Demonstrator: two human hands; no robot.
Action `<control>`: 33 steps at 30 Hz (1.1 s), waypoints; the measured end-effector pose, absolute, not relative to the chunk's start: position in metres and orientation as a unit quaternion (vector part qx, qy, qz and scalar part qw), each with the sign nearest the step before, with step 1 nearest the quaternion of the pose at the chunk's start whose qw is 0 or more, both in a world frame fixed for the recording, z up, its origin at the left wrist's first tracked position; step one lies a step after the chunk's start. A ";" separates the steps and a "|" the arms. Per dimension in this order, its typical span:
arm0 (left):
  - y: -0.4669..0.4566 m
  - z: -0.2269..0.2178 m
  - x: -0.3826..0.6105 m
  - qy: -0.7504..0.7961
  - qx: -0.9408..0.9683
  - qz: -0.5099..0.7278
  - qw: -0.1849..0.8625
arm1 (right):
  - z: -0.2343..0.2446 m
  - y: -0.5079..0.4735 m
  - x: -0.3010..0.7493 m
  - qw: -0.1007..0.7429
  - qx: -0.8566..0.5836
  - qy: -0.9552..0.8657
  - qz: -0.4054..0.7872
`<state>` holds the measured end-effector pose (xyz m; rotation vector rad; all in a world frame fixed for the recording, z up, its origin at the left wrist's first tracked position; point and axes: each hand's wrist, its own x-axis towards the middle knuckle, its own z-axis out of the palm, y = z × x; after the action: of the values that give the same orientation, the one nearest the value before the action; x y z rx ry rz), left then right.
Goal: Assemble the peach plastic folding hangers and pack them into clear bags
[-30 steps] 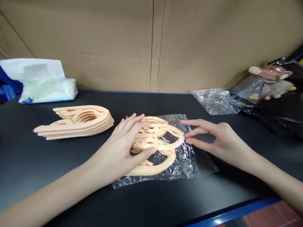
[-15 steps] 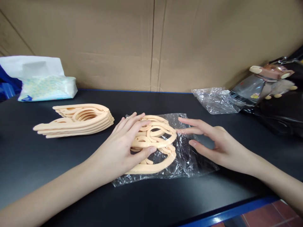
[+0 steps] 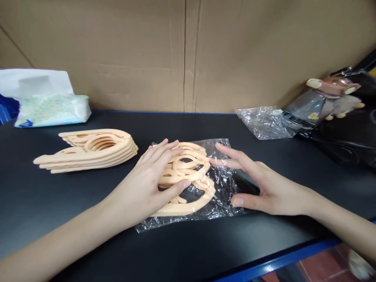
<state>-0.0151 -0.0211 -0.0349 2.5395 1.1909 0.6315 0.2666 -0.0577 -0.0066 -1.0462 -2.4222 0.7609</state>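
Several peach-coloured plastic folding hangers (image 3: pixel 188 207) lie overlapping inside a clear plastic bag (image 3: pixel 220 197) on the black table. My left hand (image 3: pixel 157 178) rests flat over the left part of the bagged hangers, fingers stretched out and thumb across the front. At the bag's right end is my right hand (image 3: pixel 258 182), its fingers and thumb spread wide. Its fingertips reach the bag near the hangers' rounded ends; whether the thumb touches the plastic I cannot tell. To the left of the bag sits a neat stack of matching folded hangers (image 3: pixel 108 154), unbagged.
A tissue pack (image 3: pixel 54 109) with a sheet sticking out stands at the back left. Another clear bag (image 3: pixel 263 123) lies at the back right beside a transparent bottle with a bear-like top (image 3: pixel 308 105) and a black bag (image 3: pixel 349 135). Cardboard (image 3: pixel 132 55) walls the back.
My right thumb has moved toward the near side, widening the gap to the fingers. The bag's loose right edge has drawn inward. My left hand stays on the hangers; the view has shifted slightly.
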 end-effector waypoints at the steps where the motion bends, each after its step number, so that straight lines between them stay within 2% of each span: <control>1: -0.021 -0.035 -0.015 0.412 0.874 0.219 0.134 | -0.006 -0.058 0.267 0.197 -0.373 -0.864 0.276; 5: -0.022 -0.030 -0.014 0.408 0.879 0.210 0.131 | -0.001 -0.050 0.272 0.228 -0.431 -0.831 0.267; 8: -0.026 -0.023 -0.013 0.383 0.893 0.208 0.112 | -0.001 -0.035 0.284 0.281 -0.517 -0.786 0.190; 11: -0.033 -0.017 -0.010 0.343 0.912 0.201 0.102 | -0.008 -0.021 0.296 0.293 -0.565 -0.757 0.148; 16: -0.046 -0.017 -0.005 0.258 0.946 0.175 0.088 | -0.021 -0.011 0.303 0.277 -0.574 -0.746 0.193; 24: -0.046 -0.026 -0.003 0.174 0.974 0.133 0.059 | -0.027 -0.003 0.300 0.253 -0.507 -0.804 0.178; 29: -0.048 -0.029 -0.003 0.161 0.975 0.147 0.043 | -0.030 0.001 0.295 0.301 -0.497 -0.783 0.222; 33: -0.051 -0.027 -0.001 0.149 0.977 0.152 0.021 | -0.029 0.001 0.290 0.340 -0.505 -0.722 0.328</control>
<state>-0.0005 -0.0511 -0.0273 3.0288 0.4627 0.4717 0.2905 0.0012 -0.0293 -1.3148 -1.8794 0.8535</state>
